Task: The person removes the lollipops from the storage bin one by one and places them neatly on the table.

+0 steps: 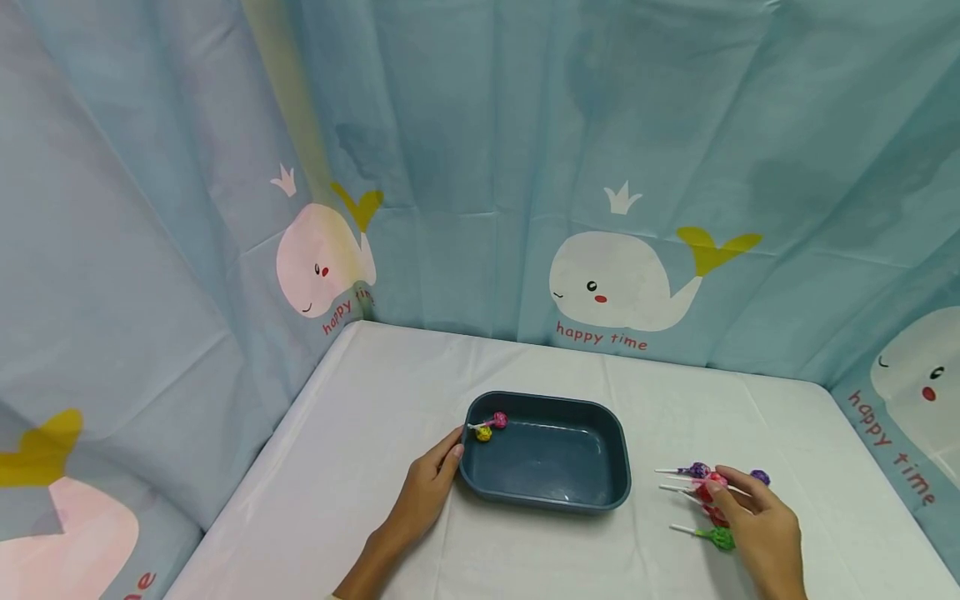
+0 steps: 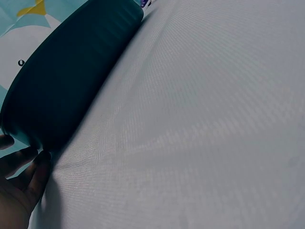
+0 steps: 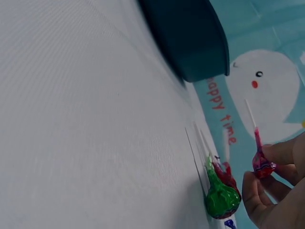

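A dark blue-green plastic tray [image 1: 555, 500] lies on the white cloth. My left hand [image 1: 423, 496] touches its left outer wall with the fingertips, as the left wrist view [image 2: 21, 174] also shows. Inside the tray, at its left end, are a pink lollipop [image 1: 500, 420] and a yellow lollipop [image 1: 483, 434]. To the right, my right hand [image 1: 761, 521] pinches a pink-red lollipop [image 3: 263, 167] by its wrapped head between thumb and fingers, its white stick pointing away. Beneath and beside that hand lie a green lollipop [image 3: 222, 200], a purple lollipop [image 1: 699, 470] and red ones [image 1: 717, 517].
Another purple lollipop head [image 1: 760, 477] shows just beyond the right hand. White cloth [image 1: 360, 392] covers the table. A blue curtain [image 1: 465, 167] printed with whales hangs behind the far edge and along both sides.
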Action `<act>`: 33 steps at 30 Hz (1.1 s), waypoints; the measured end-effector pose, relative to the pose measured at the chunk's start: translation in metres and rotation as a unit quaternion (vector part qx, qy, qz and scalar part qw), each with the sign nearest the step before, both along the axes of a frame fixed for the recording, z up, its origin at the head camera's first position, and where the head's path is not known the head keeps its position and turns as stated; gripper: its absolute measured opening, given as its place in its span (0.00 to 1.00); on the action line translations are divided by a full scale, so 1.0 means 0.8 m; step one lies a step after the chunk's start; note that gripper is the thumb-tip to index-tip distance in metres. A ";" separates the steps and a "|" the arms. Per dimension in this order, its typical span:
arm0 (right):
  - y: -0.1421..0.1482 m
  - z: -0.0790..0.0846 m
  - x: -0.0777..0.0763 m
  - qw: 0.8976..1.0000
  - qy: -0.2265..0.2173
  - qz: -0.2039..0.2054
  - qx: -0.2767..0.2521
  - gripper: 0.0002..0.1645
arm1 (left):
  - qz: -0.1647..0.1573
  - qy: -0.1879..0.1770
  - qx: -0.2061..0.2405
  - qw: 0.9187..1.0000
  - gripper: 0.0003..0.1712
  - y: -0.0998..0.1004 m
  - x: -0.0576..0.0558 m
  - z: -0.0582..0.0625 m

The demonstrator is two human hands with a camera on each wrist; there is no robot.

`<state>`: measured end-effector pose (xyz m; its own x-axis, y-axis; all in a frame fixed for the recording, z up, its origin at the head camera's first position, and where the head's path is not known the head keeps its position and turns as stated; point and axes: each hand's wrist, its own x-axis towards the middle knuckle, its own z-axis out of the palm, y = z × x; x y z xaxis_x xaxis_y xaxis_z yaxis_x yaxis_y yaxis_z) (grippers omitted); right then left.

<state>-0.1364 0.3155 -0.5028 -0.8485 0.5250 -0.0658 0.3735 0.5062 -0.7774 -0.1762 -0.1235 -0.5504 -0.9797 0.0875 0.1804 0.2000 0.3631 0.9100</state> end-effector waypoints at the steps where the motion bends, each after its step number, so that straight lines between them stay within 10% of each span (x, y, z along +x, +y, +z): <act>1: 0.002 0.000 0.000 1.000 -0.001 -0.003 0.005 0.29 | 0.000 0.000 0.000 1.000 0.28 0.000 0.000 0.000; 33: 0.072 -0.009 0.005 0.997 -0.034 -0.052 0.036 0.28 | -0.003 0.002 0.004 1.000 0.28 -0.001 0.001 0.000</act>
<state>-0.1322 0.3733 -0.5102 -0.7834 0.6161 -0.0813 0.4785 0.5146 -0.7115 -0.1758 -0.1240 -0.5500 -0.9783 0.0915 0.1859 0.2065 0.3554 0.9116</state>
